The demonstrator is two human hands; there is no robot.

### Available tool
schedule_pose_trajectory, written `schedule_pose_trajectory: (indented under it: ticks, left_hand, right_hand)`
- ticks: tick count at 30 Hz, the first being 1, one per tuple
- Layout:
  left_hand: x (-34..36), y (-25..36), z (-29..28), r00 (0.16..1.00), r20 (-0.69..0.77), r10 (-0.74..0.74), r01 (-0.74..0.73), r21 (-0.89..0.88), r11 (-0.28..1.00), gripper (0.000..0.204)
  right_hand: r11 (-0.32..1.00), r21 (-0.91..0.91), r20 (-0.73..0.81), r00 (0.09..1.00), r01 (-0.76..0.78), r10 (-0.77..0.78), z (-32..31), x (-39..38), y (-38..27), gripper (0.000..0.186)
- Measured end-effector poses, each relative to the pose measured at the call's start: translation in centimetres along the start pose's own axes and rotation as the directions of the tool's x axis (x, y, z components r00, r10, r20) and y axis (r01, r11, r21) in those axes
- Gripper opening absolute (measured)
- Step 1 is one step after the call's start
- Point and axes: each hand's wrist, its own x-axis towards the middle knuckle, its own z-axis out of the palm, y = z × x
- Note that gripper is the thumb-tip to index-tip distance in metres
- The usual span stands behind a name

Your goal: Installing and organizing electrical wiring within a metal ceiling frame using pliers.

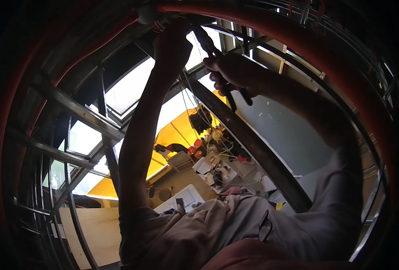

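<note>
My right hand point(237, 72) is wrapped round a pair of pliers point(205, 41). The dark jaws point up toward my left hand, and the two handles stick out below my fist. Raised overhead, my left hand point(174, 41) is closed in deep shadow next to a grey round box point(146, 14) on a red corrugated conduit point(208, 9). What its fingers grip is too dark to make out. Thin pale cables point(191, 87) hang down between my forearms.
Metal framing point(80, 110) crosses the left side, and a dark beam point(258, 150) slants down to the right. Bright windows point(132, 85) lie behind. Far below are a yellow sheet point(174, 128), a white table point(190, 198), and a cluttered floor with tools and boxes point(210, 159).
</note>
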Motion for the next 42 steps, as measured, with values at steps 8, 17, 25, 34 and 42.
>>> schedule_pose_trajectory:
  ticks: [8,17,25,34,42]
  left_hand:
    - [-0.3,-0.1,-1.2,0.995,0.019,0.094,-0.091,-0.104,0.990,0.026]
    - [0.7,-2.6,-2.2,0.968,0.184,0.170,-0.121,-0.247,0.961,0.021]
    - [1.1,-1.5,-3.0,0.933,0.299,0.200,-0.163,-0.143,0.976,0.011]
    - [0.8,-1.9,-4.0,0.953,0.170,0.252,-0.219,-0.193,0.957,0.037]
    - [0.9,-4.1,-4.2,0.887,0.244,0.391,-0.417,0.060,0.907,0.026]
  right_hand:
    - [0.916,-0.358,-0.044,0.977,0.179,-0.208,-2.8,-0.2,0.8,0.034]
    - [0.926,-0.378,0.018,1.000,0.001,0.006,-3.5,-8.4,7.8,0.034]
    - [0.903,-0.409,-0.058,0.984,0.130,-0.169,-3.8,-10.7,10.6,0.033]
    - [0.597,-0.720,-0.203,0.715,0.354,-0.669,-2.5,0.2,9.8,0.015]
    - [0.218,-0.828,-0.125,0.210,0.516,-0.970,-2.7,9.1,10.0,0.027]
